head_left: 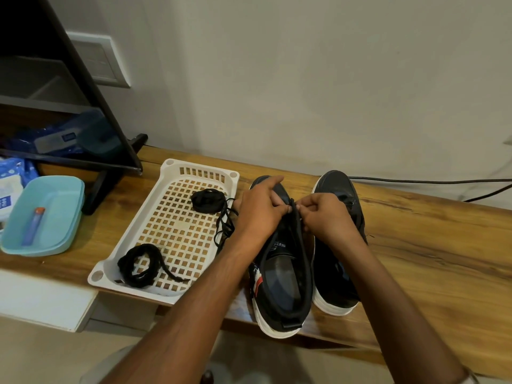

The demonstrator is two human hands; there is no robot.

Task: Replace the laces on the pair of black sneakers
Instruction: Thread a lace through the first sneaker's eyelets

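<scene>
Working over the near sneaker, both hands meet at its lacing zone: the left hand lies across the toe side of the upper with its fingertips curled in toward the eyelets, and the right hand pinches a black lace between thumb and fingertips, so each grip is narrow and closed on the lace at the eyelet row. Which eyelet the lace passes through is hidden by the fingers. A loose length of the same lace seems to trail off to the left of the left grip, over the rim of the white basket.

The second sneaker stands just right of the right grip, touching or almost touching the first, both on the wooden bench with heels toward the person.

Inside the basket, left of the grips, lie two coiled black laces, one at the far end and one at the near end.

The lace looks thin, limp and light; it probably gives no push along its length, so it is best taken right at the stiff tip for threading and pinched close to the eyelet when pulling slack. The sneaker looks light with a soft fabric upper and a firm white sole, so it may slide or tip on the smooth bench under a pull; steadying it by the upper beside the eyelets, as the left hand does, seems sound.
</scene>
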